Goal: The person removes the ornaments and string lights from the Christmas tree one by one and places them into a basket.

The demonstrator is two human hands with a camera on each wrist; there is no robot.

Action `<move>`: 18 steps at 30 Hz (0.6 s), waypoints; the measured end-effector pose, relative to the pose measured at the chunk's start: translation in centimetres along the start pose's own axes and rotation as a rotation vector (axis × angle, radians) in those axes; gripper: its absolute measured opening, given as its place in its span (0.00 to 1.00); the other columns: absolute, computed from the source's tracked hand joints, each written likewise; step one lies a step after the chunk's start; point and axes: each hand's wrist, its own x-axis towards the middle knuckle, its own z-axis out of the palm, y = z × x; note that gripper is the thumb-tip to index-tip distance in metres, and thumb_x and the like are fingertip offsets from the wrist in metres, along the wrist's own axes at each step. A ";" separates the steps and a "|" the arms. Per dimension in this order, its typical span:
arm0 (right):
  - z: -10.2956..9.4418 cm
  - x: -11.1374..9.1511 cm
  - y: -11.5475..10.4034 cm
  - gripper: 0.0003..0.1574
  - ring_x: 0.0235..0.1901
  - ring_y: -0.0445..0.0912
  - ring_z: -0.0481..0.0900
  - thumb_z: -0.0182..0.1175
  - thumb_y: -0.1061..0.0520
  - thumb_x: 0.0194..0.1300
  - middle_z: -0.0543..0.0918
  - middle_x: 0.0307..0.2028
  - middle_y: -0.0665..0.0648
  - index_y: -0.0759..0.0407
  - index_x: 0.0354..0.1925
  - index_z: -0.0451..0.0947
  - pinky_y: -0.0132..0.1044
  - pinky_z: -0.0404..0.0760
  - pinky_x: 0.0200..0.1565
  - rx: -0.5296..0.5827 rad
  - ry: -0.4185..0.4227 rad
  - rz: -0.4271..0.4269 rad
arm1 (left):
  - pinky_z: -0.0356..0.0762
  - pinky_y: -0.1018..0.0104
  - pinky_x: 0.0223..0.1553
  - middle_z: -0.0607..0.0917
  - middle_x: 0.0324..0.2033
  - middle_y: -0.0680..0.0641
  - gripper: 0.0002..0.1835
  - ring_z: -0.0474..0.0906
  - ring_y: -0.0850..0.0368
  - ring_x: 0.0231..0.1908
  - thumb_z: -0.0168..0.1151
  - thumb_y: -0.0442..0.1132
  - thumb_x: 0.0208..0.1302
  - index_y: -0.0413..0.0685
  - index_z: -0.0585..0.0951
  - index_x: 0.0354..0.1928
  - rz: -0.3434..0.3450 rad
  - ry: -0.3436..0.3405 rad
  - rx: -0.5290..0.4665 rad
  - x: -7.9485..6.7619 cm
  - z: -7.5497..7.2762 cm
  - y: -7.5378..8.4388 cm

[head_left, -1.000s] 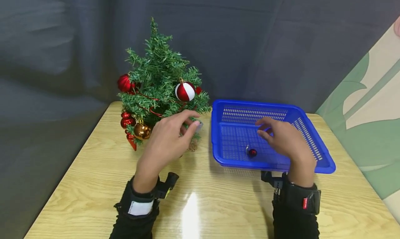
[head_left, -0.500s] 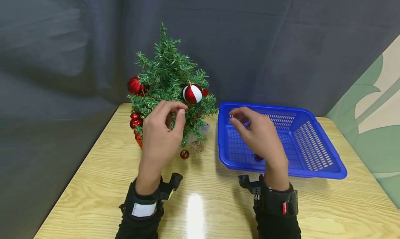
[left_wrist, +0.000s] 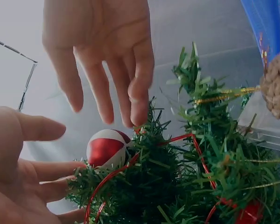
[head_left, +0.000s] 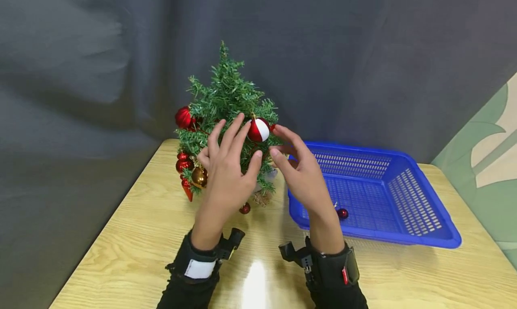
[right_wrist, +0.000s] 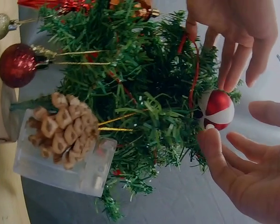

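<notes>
One red-and-white ball (head_left: pixel 259 130) hangs on the right side of a small green tree (head_left: pixel 230 86), a person's two hands closing it in on either side. The left hand (head_left: pixel 229 176), fingers straight and spread, has its fingertips at the ball's left (whether they touch it, the views leave unclear); the right hand (head_left: pixel 302 173), thumb and index loosely bent and parted, is just beside its right. A red cord (right_wrist: pixel 196 70) winds through the branches nearby. Elsewhere on the tree are a ridged red ball (head_left: pixel 183 117) at upper left and a gold ball (head_left: pixel 199 177) lower down, while a pine cone (right_wrist: pixel 67 133) shows against a clear plastic box (right_wrist: pixel 91 175). To the right, a blue basket (head_left: pixel 387 236) sits on a wooden table (head_left: pixel 133 246), a dark red ornament (head_left: pixel 342 214) inside. Dark gray cloth (head_left: pixel 343 75) drapes behind.
</notes>
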 end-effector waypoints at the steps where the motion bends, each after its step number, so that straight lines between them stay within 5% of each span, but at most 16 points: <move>1: 0.2 0.1 0.0 0.33 0.62 0.47 0.75 0.54 0.52 0.76 0.67 0.71 0.49 0.44 0.75 0.60 0.42 0.81 0.55 -0.011 -0.003 0.002 | 0.42 0.33 0.61 0.61 0.76 0.48 0.30 0.45 0.41 0.77 0.56 0.45 0.71 0.44 0.67 0.73 -0.002 0.000 0.001 0.1 0.1 0.0; 8: 0.8 0.1 0.3 0.33 0.63 0.48 0.76 0.54 0.49 0.76 0.68 0.71 0.49 0.40 0.75 0.60 0.51 0.80 0.56 -0.041 -0.021 -0.002 | 0.44 0.34 0.59 0.60 0.76 0.49 0.30 0.47 0.40 0.75 0.59 0.44 0.69 0.41 0.70 0.71 -0.015 0.033 0.059 0.0 0.0 0.0; 18: 0.8 0.0 0.4 0.33 0.60 0.47 0.78 0.55 0.50 0.75 0.69 0.71 0.46 0.38 0.74 0.61 0.49 0.79 0.56 -0.041 -0.018 0.007 | 0.48 0.40 0.54 0.57 0.74 0.44 0.33 0.49 0.38 0.69 0.58 0.46 0.70 0.47 0.64 0.74 -0.051 -0.030 0.065 -0.1 0.2 0.1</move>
